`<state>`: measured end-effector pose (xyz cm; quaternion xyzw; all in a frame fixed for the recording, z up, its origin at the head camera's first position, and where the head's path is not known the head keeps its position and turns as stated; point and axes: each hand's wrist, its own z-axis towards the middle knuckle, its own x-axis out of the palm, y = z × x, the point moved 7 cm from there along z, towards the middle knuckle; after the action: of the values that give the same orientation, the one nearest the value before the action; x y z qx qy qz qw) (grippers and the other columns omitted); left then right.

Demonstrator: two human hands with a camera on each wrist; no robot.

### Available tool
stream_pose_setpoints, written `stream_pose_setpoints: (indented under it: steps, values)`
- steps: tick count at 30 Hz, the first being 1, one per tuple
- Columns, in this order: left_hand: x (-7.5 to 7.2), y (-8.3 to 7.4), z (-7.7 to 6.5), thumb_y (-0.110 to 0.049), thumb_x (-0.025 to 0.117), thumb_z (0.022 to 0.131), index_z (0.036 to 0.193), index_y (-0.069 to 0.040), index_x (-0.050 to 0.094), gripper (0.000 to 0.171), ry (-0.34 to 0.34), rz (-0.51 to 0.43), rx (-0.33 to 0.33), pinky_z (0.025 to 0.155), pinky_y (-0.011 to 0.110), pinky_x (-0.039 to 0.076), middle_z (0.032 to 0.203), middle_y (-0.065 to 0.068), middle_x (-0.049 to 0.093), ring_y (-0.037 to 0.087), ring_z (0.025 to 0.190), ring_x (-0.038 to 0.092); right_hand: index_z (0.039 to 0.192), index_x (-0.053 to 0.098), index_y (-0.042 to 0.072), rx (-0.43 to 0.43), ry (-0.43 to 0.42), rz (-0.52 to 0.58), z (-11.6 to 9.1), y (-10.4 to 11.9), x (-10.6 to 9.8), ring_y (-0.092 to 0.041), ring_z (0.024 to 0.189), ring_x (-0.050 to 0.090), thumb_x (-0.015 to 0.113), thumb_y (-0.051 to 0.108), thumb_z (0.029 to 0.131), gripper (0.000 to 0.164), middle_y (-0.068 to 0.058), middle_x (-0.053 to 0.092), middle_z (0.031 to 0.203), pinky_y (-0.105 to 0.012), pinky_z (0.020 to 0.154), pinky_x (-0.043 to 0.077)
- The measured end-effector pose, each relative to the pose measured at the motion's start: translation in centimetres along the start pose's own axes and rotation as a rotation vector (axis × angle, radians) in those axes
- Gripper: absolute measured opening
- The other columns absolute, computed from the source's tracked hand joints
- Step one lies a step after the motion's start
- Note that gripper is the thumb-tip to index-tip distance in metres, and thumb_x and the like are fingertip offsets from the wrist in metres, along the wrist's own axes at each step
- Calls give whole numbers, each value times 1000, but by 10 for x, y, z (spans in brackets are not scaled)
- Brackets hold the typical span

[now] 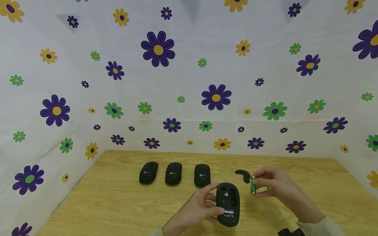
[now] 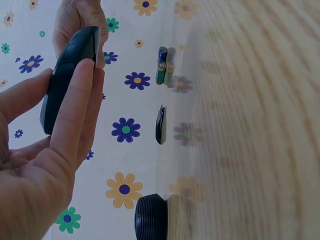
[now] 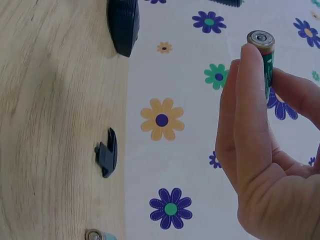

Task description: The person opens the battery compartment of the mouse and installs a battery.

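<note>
My left hand [image 1: 200,206] grips a black computer mouse [image 1: 228,213], tilted so its underside faces the head camera. The mouse's battery compartment [image 1: 233,196] is uncovered, with a white label below it. To the right, my right hand [image 1: 276,183] pinches a green battery [image 1: 253,185] between thumb and fingers; its flat metal end points up in the right wrist view. The battery is held apart from the mouse. A curved black battery cover [image 1: 244,175] lies on the table just behind that battery.
Three more black mice stand in a row toward the back: left [image 1: 148,172], middle [image 1: 173,173] and right [image 1: 202,175]. In the left wrist view, a blue battery [image 2: 162,54] and a green battery [image 2: 160,74] appear beyond the cover. A flowered cloth [image 1: 189,82] backs the wooden table [image 1: 118,203].
</note>
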<state>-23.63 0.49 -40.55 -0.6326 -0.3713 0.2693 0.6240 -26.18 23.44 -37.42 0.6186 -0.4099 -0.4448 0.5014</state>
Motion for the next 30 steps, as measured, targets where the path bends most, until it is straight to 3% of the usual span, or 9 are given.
stream_pose_setpoints:
  steps: [6, 14, 30]
  values:
    - [1, -1, 0, 11, 68, 90, 153, -8, 44, 70, 7, 0, 6, 70, 40, 64, 102, 13, 69, 30, 94, 72, 108, 61, -6, -51, 40, 60, 0, 3, 10, -18, 84, 67, 62, 2, 98, 13, -7, 61, 97, -41, 76, 64]
    - [1, -1, 1, 10, 68, 91, 153, -7, 43, 69, 15, 8, 18, 69, 40, 64, 102, 13, 69, 30, 94, 72, 107, 62, -3, -53, 62, 57, 0, 8, 22, -19, 85, 66, 64, 3, 97, 12, -7, 60, 98, -43, 77, 64]
    - [1, 0, 1, 9, 68, 91, 152, -8, 44, 68, 9, 5, -5, 70, 40, 64, 102, 13, 69, 32, 96, 72, 107, 61, -4, -44, 37, 68, 0, 12, 38, -19, 88, 64, 67, 5, 96, 15, -9, 58, 100, -43, 75, 64]
